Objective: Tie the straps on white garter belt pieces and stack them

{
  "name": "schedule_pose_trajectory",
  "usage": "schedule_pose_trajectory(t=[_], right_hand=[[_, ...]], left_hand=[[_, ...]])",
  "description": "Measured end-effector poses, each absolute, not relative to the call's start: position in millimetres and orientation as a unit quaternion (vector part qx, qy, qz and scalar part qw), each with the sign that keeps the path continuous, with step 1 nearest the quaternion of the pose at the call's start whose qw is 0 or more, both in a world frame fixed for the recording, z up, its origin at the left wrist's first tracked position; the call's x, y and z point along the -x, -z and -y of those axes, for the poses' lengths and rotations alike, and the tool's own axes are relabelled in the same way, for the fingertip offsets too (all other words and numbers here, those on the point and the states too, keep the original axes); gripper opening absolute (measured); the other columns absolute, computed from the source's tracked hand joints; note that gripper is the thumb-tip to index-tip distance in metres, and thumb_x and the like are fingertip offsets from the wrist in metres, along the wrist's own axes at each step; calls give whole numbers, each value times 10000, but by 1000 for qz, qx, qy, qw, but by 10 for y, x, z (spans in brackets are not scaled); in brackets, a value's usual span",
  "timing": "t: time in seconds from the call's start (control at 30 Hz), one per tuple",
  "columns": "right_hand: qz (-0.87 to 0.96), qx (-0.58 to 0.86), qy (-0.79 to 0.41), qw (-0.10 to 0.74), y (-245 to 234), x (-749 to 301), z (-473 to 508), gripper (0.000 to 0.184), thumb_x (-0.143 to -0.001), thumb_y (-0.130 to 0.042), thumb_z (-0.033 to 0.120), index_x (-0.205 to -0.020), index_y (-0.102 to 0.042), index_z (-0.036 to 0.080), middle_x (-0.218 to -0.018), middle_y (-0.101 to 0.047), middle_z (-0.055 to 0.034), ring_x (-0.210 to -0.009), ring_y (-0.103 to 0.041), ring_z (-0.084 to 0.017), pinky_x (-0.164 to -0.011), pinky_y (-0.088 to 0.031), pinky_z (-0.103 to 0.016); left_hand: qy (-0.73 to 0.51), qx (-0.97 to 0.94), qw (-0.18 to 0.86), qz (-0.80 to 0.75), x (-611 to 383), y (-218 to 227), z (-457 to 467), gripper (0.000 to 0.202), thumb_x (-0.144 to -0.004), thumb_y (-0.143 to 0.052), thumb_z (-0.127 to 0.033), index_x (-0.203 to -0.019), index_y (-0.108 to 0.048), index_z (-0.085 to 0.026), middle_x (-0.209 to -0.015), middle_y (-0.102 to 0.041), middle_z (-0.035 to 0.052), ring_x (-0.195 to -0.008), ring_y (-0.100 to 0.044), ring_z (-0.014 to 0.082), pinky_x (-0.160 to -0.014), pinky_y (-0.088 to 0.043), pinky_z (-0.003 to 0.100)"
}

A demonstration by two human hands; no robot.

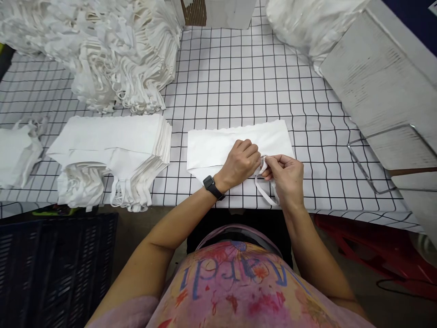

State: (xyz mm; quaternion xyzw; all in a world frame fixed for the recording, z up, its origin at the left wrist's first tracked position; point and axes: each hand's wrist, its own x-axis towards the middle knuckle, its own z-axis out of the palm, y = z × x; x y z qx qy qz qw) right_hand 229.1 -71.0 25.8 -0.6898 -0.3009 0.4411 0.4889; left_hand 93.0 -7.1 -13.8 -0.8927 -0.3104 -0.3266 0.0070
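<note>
A white strappy crop top (211,143) lies flat on the table in front of me, its wavy-edged band turned away from me. Resting over its middle is my left hand (241,161), curled into a fist with a black watch on the wrist; whatever its fingers hold is hidden. My right hand (285,175) pinches a white strap (265,191) between thumb and fingers, close beside the left fist. A small shiny bit shows between the two hands, too small to name. The strap's lower part hangs in a loop toward the table edge.
Left of the top sits a neat stack of similar white tops (116,132), with a large heap (129,54) behind. At right stand a worn pale board (382,82) and a bent metal wire frame (367,168). Dark crates (61,255) and a red stool (375,255) are below.
</note>
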Motion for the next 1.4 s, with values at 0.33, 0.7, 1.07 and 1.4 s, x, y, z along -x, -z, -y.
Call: schedule_pose_trajectory(t=[0.33, 0.7, 1.07, 1.4], right_hand=[[305, 683, -443, 495, -242, -2286, 701, 167, -800, -741, 284, -700, -697, 156, -523, -644, 1, -439, -584, -107, -450, -478, -192], [338, 684, -466, 448, -330, -2299, 682, 199, -784, -704, 261, -623, -651, 156, -477, -571, 13, -401, -470, -72, -403, -359, -183], [328, 639, -575, 392, -296, -2488, 629, 284, -708, -828, 329, -600, -629, 158, -473, -522, 33, -403, -401, -50, -383, -300, -176], [345, 637, -553, 412, -273, -2432, 677, 301, -751, -805, 361, -624, -623, 158, -476, -519, 28, -422, -399, -56, -395, -272, -183]], left_hand=[[327, 901, 43, 283, -938, 94, 81, 346, -1019, -494, -92, -685, -545, -168, -733, -597, 35, -775, -525, 175, -741, -421, 344], [308, 911, 28, 272, -932, 96, 91, 368, -1018, -457, -60, -673, -519, -175, -736, -583, 46, -772, -518, 188, -711, -441, 352], [241, 926, -18, 289, -942, 90, 98, 322, -997, -448, -19, -724, -547, -159, -783, -584, 64, -818, -543, 201, -732, -453, 362], [267, 924, 10, 275, -937, 102, 80, 324, -996, -442, -42, -718, -560, -159, -771, -602, 69, -811, -548, 211, -710, -447, 353]])
